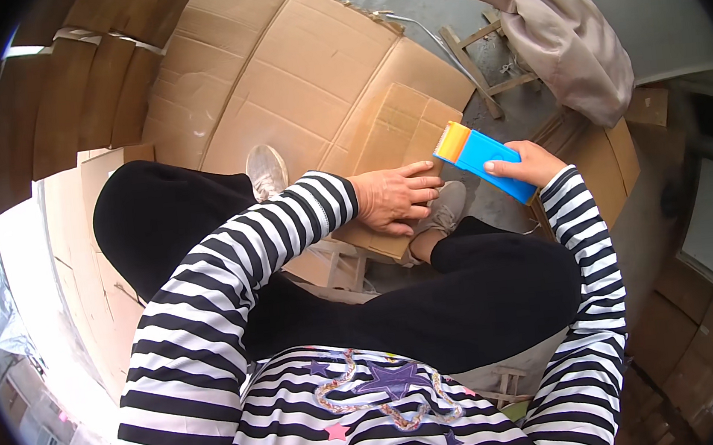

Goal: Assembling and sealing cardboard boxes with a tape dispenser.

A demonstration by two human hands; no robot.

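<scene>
My left hand (396, 201) lies on a small folded piece of cardboard (403, 128), fingers stretched out and a little apart, gripping nothing. My right hand (527, 167) is closed round the lower part of a flat blue plastic tool (488, 163) with a yellow head, its thumb on top. The tool's exact kind cannot be made out. Its yellow end points up and left, just beyond my left fingertips and close to the cardboard's right edge. The small cardboard rests partly over a large brown cardboard sheet (290, 66).
Stacked cardboard (70, 96) bound with a pale strap stands at the far left. A wooden stool frame (479, 65) and a draped greyish cloth (561, 31) are at the far right. An open cardboard box (599, 156) stands beyond my right hand. My shoes (266, 171) flank the work.
</scene>
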